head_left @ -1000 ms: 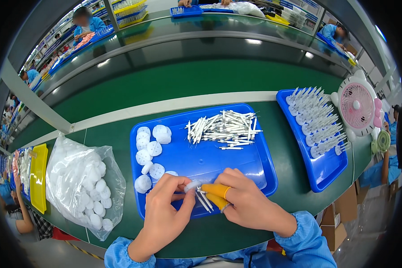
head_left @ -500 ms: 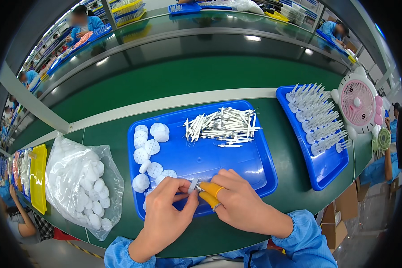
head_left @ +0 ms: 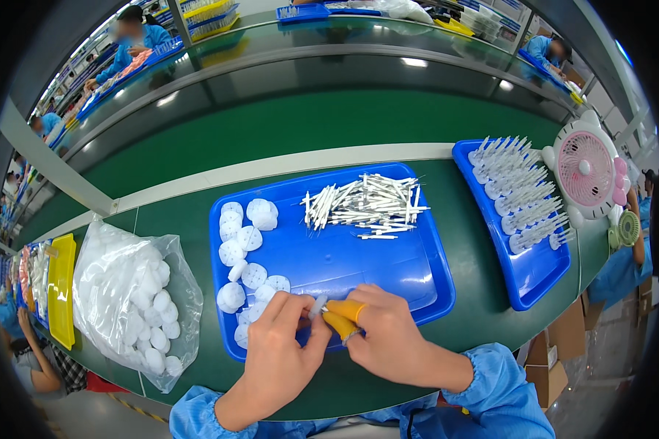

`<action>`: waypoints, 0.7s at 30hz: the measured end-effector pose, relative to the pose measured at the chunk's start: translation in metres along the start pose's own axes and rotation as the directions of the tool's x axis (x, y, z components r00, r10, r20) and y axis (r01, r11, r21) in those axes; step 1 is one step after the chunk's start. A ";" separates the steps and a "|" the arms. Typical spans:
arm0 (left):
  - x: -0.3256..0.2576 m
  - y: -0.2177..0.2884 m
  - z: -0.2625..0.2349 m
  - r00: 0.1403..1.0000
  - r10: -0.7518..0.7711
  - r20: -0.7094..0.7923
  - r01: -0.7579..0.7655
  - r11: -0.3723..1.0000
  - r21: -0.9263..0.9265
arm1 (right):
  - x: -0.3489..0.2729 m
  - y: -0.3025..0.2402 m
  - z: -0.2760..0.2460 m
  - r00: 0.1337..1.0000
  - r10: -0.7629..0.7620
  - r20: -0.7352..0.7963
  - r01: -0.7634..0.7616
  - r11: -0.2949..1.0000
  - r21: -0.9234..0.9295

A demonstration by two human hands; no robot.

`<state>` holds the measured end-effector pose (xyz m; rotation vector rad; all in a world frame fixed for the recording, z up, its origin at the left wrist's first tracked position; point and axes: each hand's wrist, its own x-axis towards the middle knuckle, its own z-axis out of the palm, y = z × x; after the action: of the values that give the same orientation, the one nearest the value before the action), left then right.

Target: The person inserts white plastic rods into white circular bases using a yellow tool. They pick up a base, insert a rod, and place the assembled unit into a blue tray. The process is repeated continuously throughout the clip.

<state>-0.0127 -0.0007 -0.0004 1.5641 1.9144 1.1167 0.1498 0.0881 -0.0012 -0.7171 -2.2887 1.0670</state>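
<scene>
My left hand [head_left: 282, 351] pinches a small white plastic disc [head_left: 317, 306] edge-up between thumb and fingers, over the near side of the blue tray [head_left: 329, 274]. Yellow finger cots [head_left: 345, 310] cover the thumb and index finger of my right hand [head_left: 392, 329]. These two fingertips close against the disc's right side, around a small part mostly hidden by them. More white discs [head_left: 253, 275] with tiny holes lie along the tray's left side. A pile of thin white sticks [head_left: 366, 205] fills its far right part.
A clear bag of white discs [head_left: 150, 314] lies left, beside a yellow tray [head_left: 62, 293]. On the right, a blue tray [head_left: 523, 282] holds rows of discs with upright sticks [head_left: 520, 190]. A pink-and-white fan [head_left: 584, 167] stands beyond it. Other people work across the green conveyor [head_left: 285, 117].
Both hands have shifted slightly, with the disc still between them. The disc has turned a little, and more discs behind my left hand now show.
</scene>
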 end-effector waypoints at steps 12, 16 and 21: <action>0.011 0.001 -0.012 0.995 -0.101 0.009 0.101 0.984 -0.144 | 0.037 0.055 -0.041 0.992 -0.030 -0.119 -0.038 0.843 -0.536; 0.012 0.002 -0.015 0.978 -0.197 0.060 0.206 0.948 -0.242 | 0.021 0.025 -0.042 0.998 -0.031 0.050 0.042 0.971 -0.235; 0.012 0.000 -0.012 0.977 -0.193 0.086 0.210 0.933 -0.291 | 0.002 0.002 -0.035 0.983 -0.081 0.167 0.077 0.996 0.035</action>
<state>-0.0248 0.0072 0.0084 1.1938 1.7288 1.1939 0.1711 0.1095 0.0170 -0.5381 -2.4173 1.1594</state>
